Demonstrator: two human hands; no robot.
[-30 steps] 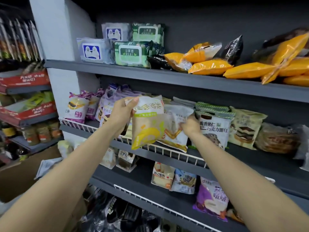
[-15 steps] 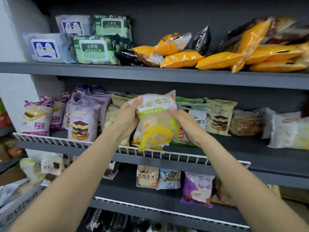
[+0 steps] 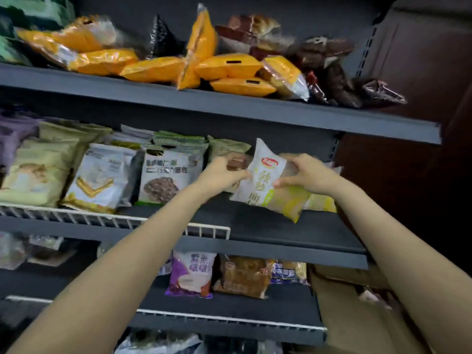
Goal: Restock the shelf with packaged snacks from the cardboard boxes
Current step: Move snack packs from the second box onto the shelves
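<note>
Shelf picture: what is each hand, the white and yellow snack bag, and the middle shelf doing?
left hand: grips the bag's left edge.
right hand: grips the bag's right side.
white and yellow snack bag: tilted, held by both hands over the shelf.
middle shelf: bare at its right front.

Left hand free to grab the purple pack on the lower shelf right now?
Probably not at once: the left hand grips the white-and-yellow snack pack together with the right hand. The purple pack itself sits unblocked at the front of its shelf.
</note>
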